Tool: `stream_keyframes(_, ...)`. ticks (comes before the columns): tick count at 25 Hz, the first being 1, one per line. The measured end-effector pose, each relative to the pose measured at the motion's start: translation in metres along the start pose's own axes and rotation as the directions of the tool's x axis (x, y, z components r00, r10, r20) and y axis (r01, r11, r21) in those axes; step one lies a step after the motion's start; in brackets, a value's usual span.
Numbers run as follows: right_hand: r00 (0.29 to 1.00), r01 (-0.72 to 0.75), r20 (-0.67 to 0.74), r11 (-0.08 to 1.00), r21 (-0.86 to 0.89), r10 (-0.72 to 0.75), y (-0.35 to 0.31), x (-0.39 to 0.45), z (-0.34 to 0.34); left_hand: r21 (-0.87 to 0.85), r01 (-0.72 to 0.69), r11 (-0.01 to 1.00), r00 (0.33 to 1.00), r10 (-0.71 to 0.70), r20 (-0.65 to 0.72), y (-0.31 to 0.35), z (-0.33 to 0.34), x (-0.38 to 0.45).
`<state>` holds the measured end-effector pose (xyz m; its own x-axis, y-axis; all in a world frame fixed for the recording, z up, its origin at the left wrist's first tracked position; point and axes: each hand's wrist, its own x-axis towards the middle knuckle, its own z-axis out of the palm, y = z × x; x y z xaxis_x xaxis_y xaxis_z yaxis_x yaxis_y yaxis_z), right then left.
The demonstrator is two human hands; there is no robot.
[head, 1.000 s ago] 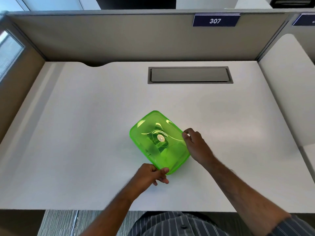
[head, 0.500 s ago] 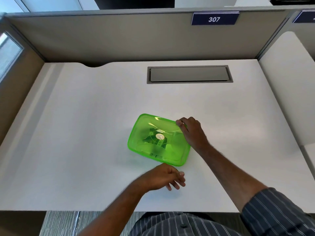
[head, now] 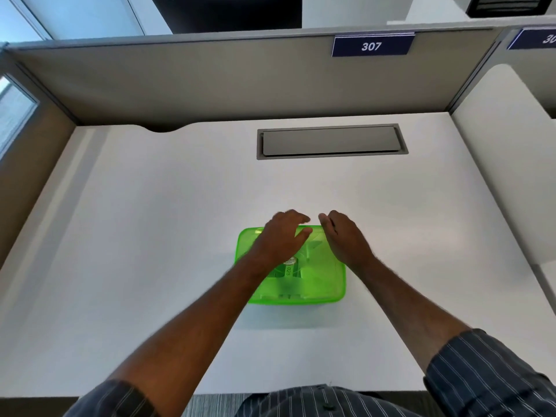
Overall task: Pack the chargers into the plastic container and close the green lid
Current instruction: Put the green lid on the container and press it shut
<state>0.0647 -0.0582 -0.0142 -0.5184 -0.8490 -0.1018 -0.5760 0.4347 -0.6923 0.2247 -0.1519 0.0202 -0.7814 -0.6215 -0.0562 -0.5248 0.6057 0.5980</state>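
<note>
The plastic container stands in the middle of the white desk (head: 144, 242) with its translucent green lid (head: 322, 284) on top. Through the lid I make out dim shapes and a round white label (head: 289, 261); the chargers themselves cannot be told apart. My left hand (head: 279, 240) lies flat on the far left part of the lid, fingers spread toward the far edge. My right hand (head: 346, 240) sits on the far right part, its fingers bent over the lid's far edge.
A grey cable hatch (head: 331, 142) is set into the desk beyond the container. Beige partitions (head: 210, 85) wall the desk at the back and both sides, with a sign reading 307 (head: 371, 46). The desk's near edge runs close to my body.
The container has been turned square to me. My left hand left the near corner and came up onto the lid. My right hand stayed at the far edge.
</note>
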Motion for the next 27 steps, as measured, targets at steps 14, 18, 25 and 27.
stream_keyframes(14,0.989,-0.139,0.036,0.989,-0.058,0.141,0.001,0.012,0.006,-0.039,0.272,0.962,0.957,-0.266,0.113,0.001,0.025,0.041)
stream_keyframes(18,0.985,-0.165,0.037,0.986,-0.031,0.166,0.003,0.013,0.008,-0.060,0.282,0.958,0.957,-0.276,0.093,0.004,0.023,0.043)
stream_keyframes(25,0.981,-0.191,0.046,0.982,-0.006,0.191,0.005,0.017,0.010,-0.073,0.302,0.951,0.950,-0.293,0.112,0.005,0.021,0.045)
stream_keyframes(27,0.977,-0.209,0.042,0.978,-0.003,0.209,0.005,0.017,0.011,-0.097,0.287,0.953,0.956,-0.279,0.094,0.005,0.021,0.043)
